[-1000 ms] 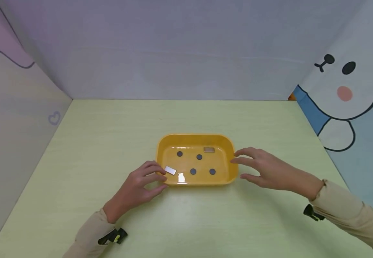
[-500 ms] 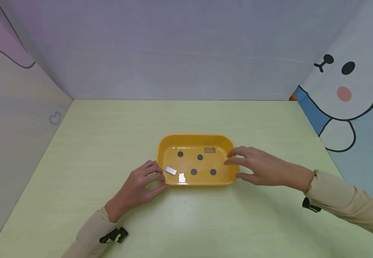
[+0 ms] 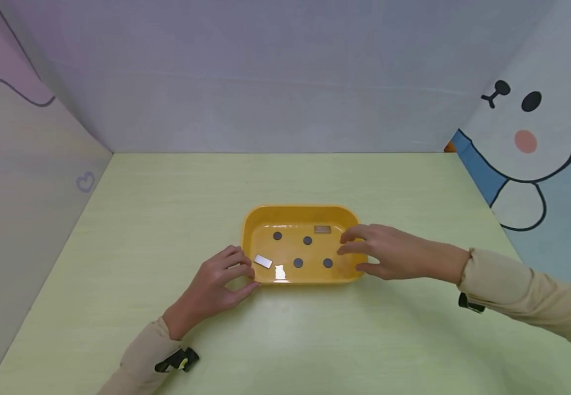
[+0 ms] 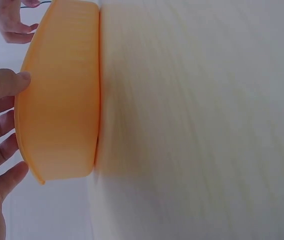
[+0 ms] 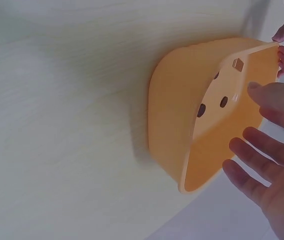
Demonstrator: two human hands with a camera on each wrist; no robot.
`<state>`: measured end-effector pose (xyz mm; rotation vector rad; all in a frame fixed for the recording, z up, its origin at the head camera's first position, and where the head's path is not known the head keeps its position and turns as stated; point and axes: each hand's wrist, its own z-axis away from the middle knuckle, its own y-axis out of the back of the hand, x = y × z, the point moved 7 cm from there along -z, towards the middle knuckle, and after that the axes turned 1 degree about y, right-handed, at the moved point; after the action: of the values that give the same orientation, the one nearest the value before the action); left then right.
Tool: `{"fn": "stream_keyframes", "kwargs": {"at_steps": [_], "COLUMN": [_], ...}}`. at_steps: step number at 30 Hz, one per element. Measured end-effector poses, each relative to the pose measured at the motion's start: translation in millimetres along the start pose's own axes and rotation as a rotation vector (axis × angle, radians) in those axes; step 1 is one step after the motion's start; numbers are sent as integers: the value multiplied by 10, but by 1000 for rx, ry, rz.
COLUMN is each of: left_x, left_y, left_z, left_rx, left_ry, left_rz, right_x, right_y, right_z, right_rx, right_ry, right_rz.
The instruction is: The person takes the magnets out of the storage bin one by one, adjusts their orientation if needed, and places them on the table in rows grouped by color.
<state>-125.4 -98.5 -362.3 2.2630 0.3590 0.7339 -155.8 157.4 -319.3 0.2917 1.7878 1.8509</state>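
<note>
resting on a pale green table (image 3: 132,230), a yellow tray (image 3: 297,213) sits near the middle of the work surface, between the person's two hands. the left hand (image 3: 214,285) lies at the tray's near left corner, its fingers loosely bent with the fingertips (image 3: 244,267) touching the rim; the left wrist view shows those fingers (image 4: 7,82) laid against the outer wall of the tray (image 4: 62,90), holding nothing else. the right hand (image 3: 389,253) reaches over the tray's right end, fingers spread and relaxed, their tips above the inside of the tray; whether they touch it cannot be told. from the right wrist view the right hand's fingers (image 5: 254,145) are straight and apart, just beside the tray's rim (image 5: 187,187).

inside the tray lie four dark round discs (image 3: 307,240), a silver rectangular piece (image 3: 263,261) near the left hand and a brownish rectangular piece (image 3: 322,229) toward the far right. both arms wear beige sleeves (image 3: 527,310). a panel with a cartoon bear (image 3: 527,126) stands on the right, and a plain grey wall (image 3: 265,77) stands behind.
</note>
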Motion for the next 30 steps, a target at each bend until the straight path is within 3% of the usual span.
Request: {"fn": "stream_keyframes", "kwargs": {"at_steps": [14, 30], "left_x": [27, 2], "left_y": [8, -65], "left_z": [5, 96], "left_rx": [54, 68], "left_ry": [-50, -36], "left_rz": [-2, 4], "right_x": [-100, -56], "right_y": [18, -267], "right_z": [-182, -363], "right_rx": [-69, -136], "right_ry": [55, 95], "right_rz": [-1, -55]}}
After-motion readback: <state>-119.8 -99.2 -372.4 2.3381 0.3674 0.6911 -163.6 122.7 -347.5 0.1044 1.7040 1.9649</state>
